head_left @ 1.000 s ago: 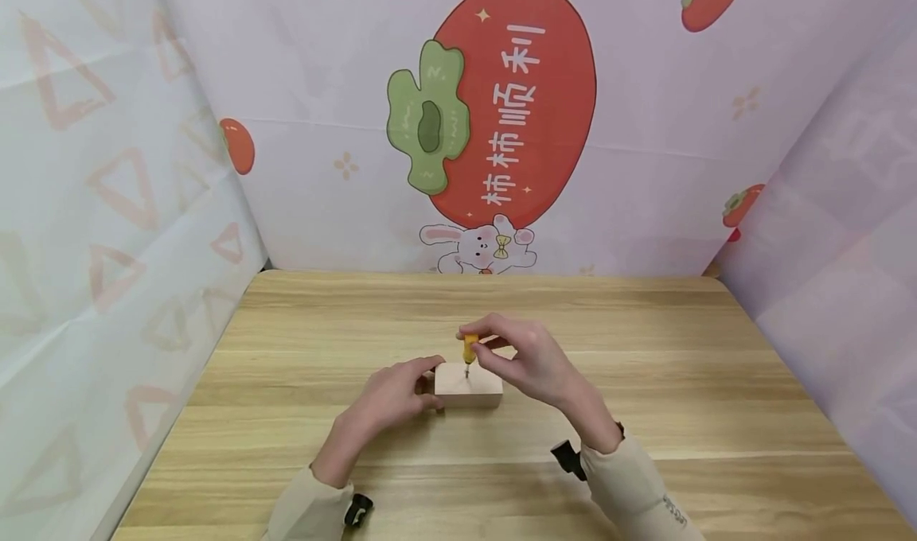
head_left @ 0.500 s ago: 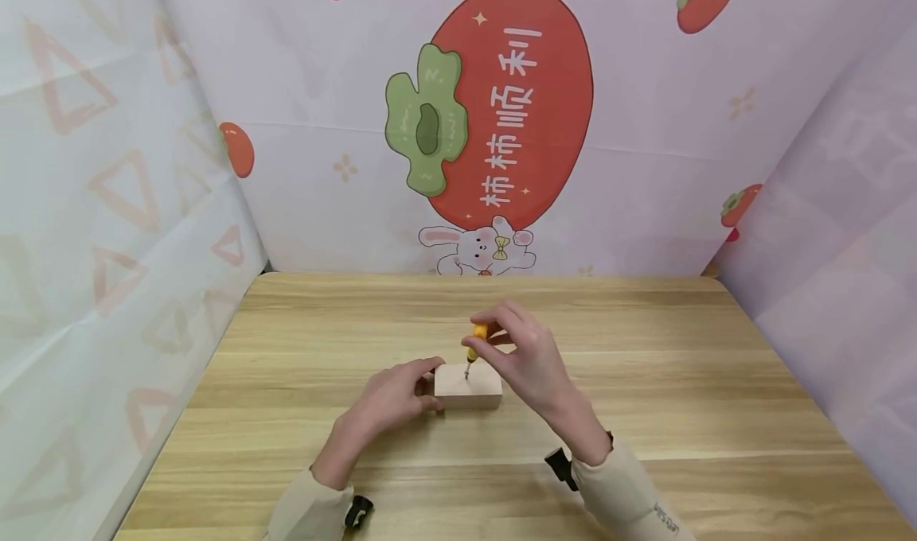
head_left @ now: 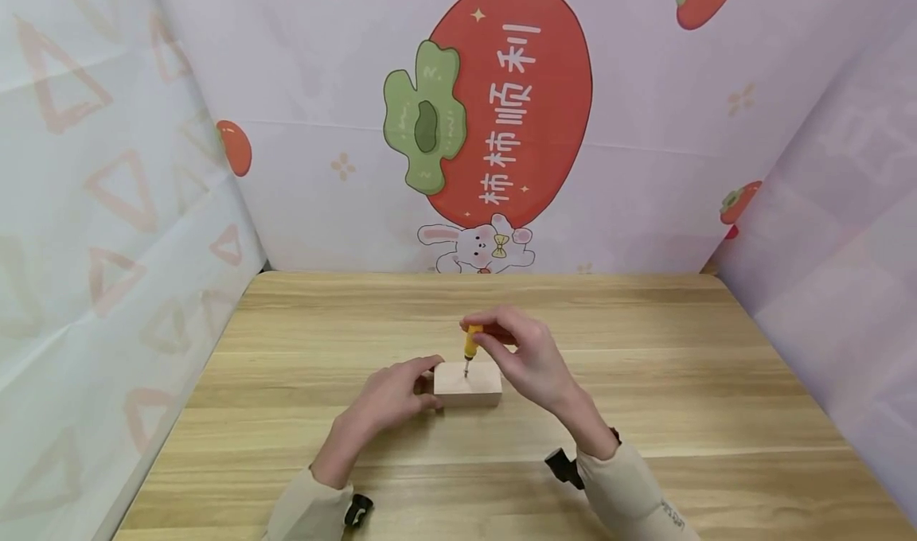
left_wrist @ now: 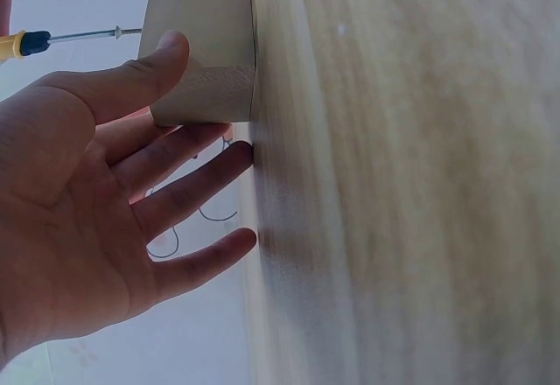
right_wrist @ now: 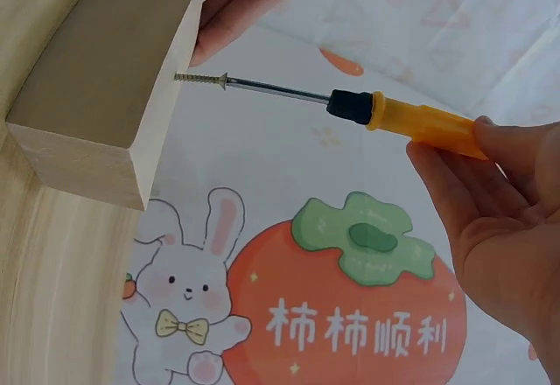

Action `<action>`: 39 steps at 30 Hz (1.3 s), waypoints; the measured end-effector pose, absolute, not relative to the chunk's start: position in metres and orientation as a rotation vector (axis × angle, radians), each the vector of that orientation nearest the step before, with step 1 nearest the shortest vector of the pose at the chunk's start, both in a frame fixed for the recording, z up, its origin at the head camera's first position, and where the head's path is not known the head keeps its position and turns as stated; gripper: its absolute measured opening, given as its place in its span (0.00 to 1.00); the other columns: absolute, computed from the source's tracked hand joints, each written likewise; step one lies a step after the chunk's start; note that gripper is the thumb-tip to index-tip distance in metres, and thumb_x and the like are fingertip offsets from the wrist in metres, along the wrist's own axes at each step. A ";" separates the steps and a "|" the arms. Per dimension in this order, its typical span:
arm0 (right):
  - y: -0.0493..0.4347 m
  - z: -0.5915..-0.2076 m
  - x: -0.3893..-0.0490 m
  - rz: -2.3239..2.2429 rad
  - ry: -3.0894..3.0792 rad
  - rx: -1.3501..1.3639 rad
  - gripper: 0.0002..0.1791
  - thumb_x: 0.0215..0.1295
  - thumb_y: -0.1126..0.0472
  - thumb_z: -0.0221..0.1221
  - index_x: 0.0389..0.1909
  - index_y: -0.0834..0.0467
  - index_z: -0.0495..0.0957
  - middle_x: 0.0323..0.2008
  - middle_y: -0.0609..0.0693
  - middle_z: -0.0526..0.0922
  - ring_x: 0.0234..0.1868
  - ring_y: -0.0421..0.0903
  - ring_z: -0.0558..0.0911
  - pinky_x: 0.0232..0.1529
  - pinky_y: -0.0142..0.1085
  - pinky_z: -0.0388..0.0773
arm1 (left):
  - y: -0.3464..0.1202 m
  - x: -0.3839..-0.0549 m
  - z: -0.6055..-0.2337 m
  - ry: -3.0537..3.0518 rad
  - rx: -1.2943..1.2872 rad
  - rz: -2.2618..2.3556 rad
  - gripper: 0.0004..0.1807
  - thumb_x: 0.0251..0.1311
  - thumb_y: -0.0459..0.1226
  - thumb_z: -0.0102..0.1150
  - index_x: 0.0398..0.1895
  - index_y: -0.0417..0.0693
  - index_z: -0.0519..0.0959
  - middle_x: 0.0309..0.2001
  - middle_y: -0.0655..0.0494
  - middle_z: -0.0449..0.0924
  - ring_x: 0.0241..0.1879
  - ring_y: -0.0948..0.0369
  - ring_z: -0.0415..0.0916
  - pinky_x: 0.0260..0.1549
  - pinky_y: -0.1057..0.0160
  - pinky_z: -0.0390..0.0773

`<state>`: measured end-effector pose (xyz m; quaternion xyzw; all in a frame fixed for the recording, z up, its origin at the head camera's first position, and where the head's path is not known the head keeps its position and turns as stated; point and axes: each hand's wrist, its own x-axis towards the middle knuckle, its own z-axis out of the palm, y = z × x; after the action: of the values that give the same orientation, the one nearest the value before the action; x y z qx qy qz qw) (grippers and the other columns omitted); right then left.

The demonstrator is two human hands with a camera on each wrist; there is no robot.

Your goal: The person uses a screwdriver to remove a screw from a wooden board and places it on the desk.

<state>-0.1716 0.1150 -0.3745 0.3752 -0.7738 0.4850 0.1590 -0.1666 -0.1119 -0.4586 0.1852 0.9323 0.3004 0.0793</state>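
A pale wooden block [head_left: 483,379] lies on the table. My left hand [head_left: 390,394] grips its left end, thumb on one side and fingertips on the other; in the left wrist view the last two fingers of that hand [left_wrist: 96,192] are spread off the block. A screw [right_wrist: 201,78] stands in the block's top face, most of its thread still showing. Against its head sits the tip of a screwdriver [right_wrist: 429,127] with a yellow handle and black collar. My right hand [head_left: 530,358] pinches the handle's end between thumb and fingers, the shaft leaning slightly right.
The wood-grain table [head_left: 645,398] spreads around the block on all sides. Behind it hangs a printed cloth [head_left: 322,207] with a large persimmon and a rabbit; more cloth hangs left and right. Black camera mounts [head_left: 564,469] sit at both wrists.
The screwdriver handle leaned further right half a second ago and has swung back left, nearer upright. My right hand's fingers have shifted on the handle. Left hand and block stay in place.
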 end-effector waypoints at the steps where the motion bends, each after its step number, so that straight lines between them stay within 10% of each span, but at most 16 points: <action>1: 0.115 -0.374 -0.172 1.395 -2.225 1.073 0.14 0.61 0.74 0.64 0.47 0.60 0.82 0.44 0.53 0.88 0.41 0.45 0.87 0.45 0.33 0.83 | -0.112 -0.167 -0.458 2.788 0.554 0.900 0.19 0.57 0.45 0.69 0.51 0.63 0.77 0.44 0.62 0.85 0.44 0.61 0.80 0.41 0.52 0.77; 39: 0.109 -0.384 -0.171 1.332 -2.121 0.972 0.16 0.54 0.71 0.70 0.44 0.60 0.82 0.41 0.53 0.82 0.40 0.46 0.84 0.40 0.35 0.84 | -0.111 -0.166 -0.457 2.805 0.526 0.881 0.22 0.56 0.45 0.70 0.55 0.60 0.77 0.41 0.61 0.82 0.40 0.62 0.77 0.39 0.54 0.76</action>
<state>-0.1712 0.1091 -0.3844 0.3526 -0.7690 0.4831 0.2256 -0.1664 -0.1109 -0.4567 0.1756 0.9363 0.2942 0.0771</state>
